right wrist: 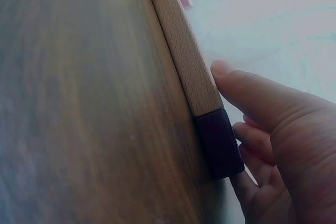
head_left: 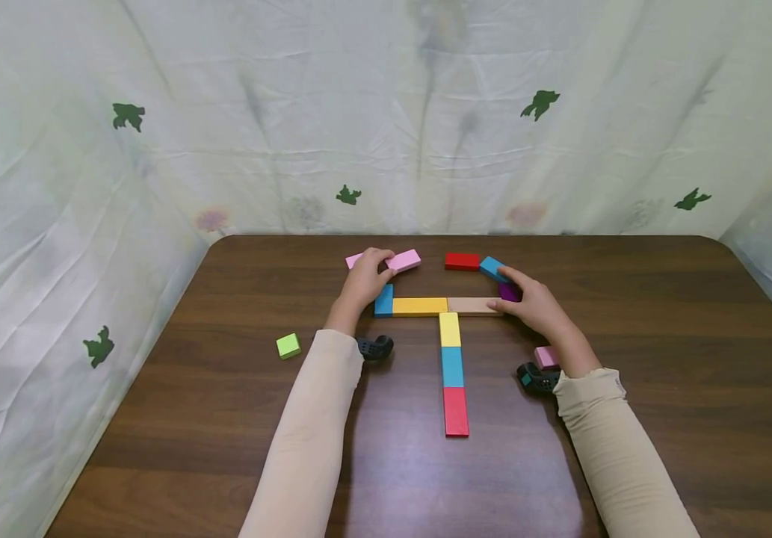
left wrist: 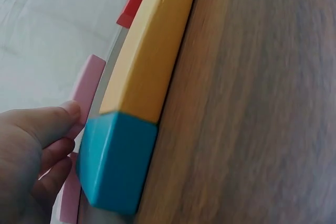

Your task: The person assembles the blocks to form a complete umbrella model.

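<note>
My left hand (head_left: 363,284) pinches one end of a pink block (head_left: 404,261) at the table's far side; a second pink block (head_left: 353,261) is partly hidden behind the fingers. Near that hand a blue block (left wrist: 118,163) meets the end of a yellow-orange block (head_left: 419,306). My right hand (head_left: 539,308) spreads around a purple block (right wrist: 219,142), thumb beside the plain wooden block (right wrist: 186,51). Its index fingertip is at a tilted blue block (head_left: 492,267), which meets a red block (head_left: 462,261). Yellow (head_left: 449,329), blue (head_left: 451,366) and red (head_left: 456,411) blocks form a stem.
A lime-green block (head_left: 288,346) lies left of the left forearm. Beside the right wrist sits another pink block (head_left: 546,357). Black devices (head_left: 377,348) are at both wrists. A pale curtain (head_left: 386,112) hangs behind the brown wooden table (head_left: 224,418).
</note>
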A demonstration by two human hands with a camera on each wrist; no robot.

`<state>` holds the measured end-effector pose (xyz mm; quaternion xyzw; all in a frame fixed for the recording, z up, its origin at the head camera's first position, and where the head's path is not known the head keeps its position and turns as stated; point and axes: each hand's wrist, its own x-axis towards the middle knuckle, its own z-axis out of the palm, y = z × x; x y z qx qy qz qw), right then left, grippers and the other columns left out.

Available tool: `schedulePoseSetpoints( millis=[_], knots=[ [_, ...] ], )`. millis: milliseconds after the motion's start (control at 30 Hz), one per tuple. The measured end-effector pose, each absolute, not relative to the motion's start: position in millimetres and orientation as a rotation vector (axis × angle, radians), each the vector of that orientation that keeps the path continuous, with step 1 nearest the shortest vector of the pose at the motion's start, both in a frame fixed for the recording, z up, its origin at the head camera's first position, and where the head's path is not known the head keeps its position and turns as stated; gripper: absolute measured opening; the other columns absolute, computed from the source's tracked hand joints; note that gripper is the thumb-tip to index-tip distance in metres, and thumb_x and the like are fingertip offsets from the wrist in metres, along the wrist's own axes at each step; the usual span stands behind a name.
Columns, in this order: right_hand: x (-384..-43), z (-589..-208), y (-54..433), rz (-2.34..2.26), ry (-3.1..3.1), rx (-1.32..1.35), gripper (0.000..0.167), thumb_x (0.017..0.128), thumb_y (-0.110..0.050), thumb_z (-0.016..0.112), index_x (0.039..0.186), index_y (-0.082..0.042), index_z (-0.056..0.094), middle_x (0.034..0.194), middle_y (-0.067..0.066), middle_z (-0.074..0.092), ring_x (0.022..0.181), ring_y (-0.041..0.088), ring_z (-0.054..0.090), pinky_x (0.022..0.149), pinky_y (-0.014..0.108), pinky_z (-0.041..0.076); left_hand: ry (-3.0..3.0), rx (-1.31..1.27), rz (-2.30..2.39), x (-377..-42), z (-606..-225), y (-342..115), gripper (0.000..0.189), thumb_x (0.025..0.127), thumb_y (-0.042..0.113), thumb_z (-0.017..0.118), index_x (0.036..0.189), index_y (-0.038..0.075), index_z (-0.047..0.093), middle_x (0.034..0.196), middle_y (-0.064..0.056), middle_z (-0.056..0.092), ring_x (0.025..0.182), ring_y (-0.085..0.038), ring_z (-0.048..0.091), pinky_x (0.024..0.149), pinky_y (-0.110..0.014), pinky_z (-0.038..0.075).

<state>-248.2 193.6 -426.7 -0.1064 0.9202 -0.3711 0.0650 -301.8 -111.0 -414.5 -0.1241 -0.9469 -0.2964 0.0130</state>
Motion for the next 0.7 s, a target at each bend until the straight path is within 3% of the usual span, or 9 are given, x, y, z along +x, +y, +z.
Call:
schedulePoseSetpoints(
  millis=[267, 700],
  knots=[
    [-249, -427, 194, -1.112, 2.784, -0.322, 0.075, 0.082, -0.038, 0.064, 0.142, -0.011, 0.028, 0.139, 0.02, 0.03, 0.123, 0.037, 0.03, 0.097, 0.053, 0.026, -2.959, -0.428, -0.91, -302, -417, -119, 0.031, 0.086, 0.012, 0.061, 0.115, 0.002, 0.059, 0.109, -0.013, 0.055, 0.099, -0.024, 0.047, 0.092, -0.033, 0.038],
    [-249, -428, 194, -1.122, 2.792, -0.342, 0.074, 0.082, -0.038, 0.065, 0.141, -0.01, 0.029, 0.139, 0.02, 0.032, 0.123, 0.037, 0.031, 0.098, 0.052, 0.026, -2.969, -0.399, -0.995, -301, -418, -122, 0.034, 0.088, 0.014, 0.059, 0.119, 0.0, 0.057, 0.117, -0.014, 0.055, 0.108, -0.025, 0.047, 0.097, -0.035, 0.034]
  ],
)
